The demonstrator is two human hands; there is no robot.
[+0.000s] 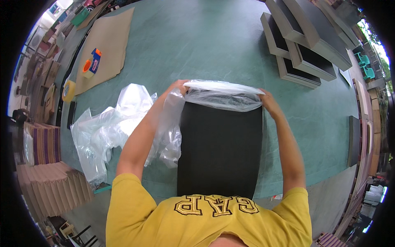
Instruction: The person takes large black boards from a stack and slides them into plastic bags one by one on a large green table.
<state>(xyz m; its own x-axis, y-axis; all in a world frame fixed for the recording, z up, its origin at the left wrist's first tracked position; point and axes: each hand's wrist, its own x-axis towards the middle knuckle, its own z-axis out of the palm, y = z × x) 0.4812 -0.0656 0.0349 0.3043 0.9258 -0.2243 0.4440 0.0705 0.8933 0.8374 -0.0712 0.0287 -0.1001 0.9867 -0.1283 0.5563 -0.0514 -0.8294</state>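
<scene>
A black flat panel (220,148) lies on the green table, its near end against my yellow shirt. Gathered clear plastic film (224,95) covers the panel's far end in a bunched band. At the band's left corner, my left hand (179,87) is closed on the film, its fingertips partly hidden behind it. My right hand (266,100) grips the opposite corner, with its fingers partly out of sight. Loose film hangs beside my left forearm. Further left, a crumpled heap of clear plastic bags (111,125) rests on the table.
Several black-topped panels (302,53) are stacked at the far right of the green table (197,41). Brown cardboard (109,45) at the far left bears a tape dispenser (91,64). A tape roll (68,91) sits nearby. Folded brown material (53,185) stands left of the table.
</scene>
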